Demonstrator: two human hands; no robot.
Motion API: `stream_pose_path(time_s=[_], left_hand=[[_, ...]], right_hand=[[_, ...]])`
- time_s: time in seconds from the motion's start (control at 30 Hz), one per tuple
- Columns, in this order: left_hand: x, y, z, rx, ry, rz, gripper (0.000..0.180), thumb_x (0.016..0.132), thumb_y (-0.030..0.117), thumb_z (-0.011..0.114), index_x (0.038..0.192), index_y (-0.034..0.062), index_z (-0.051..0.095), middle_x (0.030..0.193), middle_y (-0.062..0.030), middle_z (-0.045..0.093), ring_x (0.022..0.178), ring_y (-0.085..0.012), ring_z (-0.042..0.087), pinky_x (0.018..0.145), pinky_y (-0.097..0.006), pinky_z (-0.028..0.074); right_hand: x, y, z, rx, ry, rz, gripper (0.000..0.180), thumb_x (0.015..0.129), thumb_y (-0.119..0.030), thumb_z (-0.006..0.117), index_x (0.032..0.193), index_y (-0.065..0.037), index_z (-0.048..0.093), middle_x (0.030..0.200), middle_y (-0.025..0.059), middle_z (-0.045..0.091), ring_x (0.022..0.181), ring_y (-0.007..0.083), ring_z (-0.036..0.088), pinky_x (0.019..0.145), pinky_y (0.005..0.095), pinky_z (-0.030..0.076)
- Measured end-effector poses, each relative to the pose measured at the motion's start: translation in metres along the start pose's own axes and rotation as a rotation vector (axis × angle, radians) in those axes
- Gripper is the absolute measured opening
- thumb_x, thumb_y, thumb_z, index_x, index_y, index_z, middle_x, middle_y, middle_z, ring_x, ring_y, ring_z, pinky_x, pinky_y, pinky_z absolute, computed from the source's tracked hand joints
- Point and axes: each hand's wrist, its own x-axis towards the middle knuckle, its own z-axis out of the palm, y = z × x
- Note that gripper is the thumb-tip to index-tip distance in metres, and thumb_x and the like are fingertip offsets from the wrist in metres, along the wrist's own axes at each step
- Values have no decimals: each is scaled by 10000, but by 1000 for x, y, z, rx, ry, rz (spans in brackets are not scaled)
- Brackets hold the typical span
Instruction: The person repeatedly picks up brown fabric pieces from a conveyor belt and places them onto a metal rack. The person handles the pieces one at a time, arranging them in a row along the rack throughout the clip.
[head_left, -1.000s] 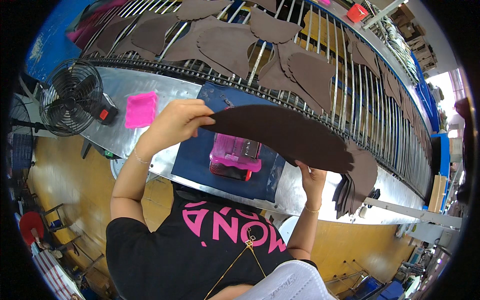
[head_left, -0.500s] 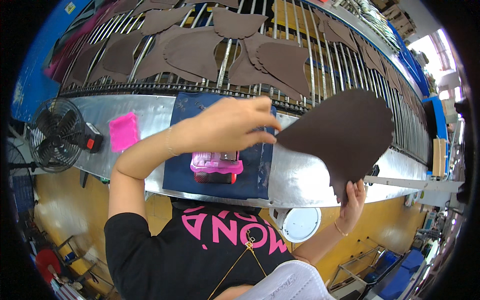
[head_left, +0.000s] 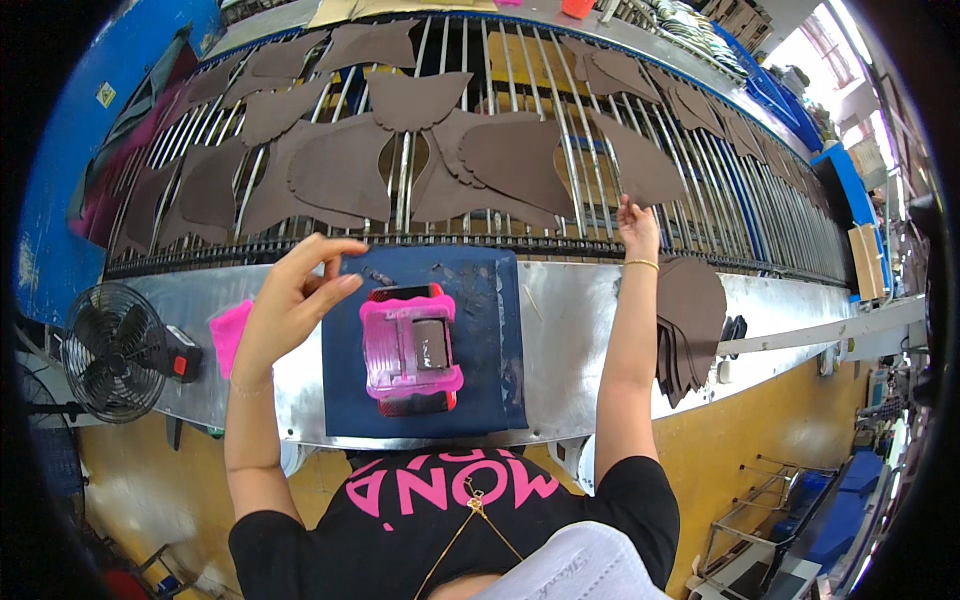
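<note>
While the rack (head_left: 480, 241) carries brown pieces (head_left: 418, 100), the bench (head_left: 563, 345) beside it bears a blue mat (head_left: 343, 395), a brown stack (head_left: 697, 310) to its right, and a pink block (head_left: 383, 345) on the mat. One piece (head_left: 643, 160) lies on the rack's rods, its near edge touching the right hand (head_left: 638, 230); whether the fingers grip, I cannot tell. Empty, the left hand (head_left: 283, 305) curves near the mat's far left corner, thumb and forefinger apart.

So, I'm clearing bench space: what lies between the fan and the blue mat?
In the head view, a pink item lies between them on the metal table, partly hidden by the left hand.
</note>
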Motion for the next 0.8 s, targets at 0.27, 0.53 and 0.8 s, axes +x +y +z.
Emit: stream_pose_path(time_s=[0.27,0.53,0.8], left_hand=[[-17,-14,-9,-70,105,-202,318,843,48,661,1155,65,606,831,47,398,592,-8,338,495,-169,274],[-16,-42,-9,-204,83,-209,355,876,57,626,1224,52,555,844,58,452,529,22,328,443,-159,213],[2,-38,8,-189,-29,-155,361,889,85,628,1236,36,538,844,38,478,497,21,341,412,-157,230]], right_hand=[[-47,-13,21,-127,15,-39,350,888,-440,628,801,-102,596,549,-20,502,431,61,420,417,221,346],[-192,-106,-93,-1469,562,-691,371,829,-337,680,1035,-29,658,780,108,677,760,247,656,709,341,511],[-245,-119,-174,-1820,927,-110,531,756,-443,730,1123,-74,624,1139,176,602,1050,348,594,875,535,455]])
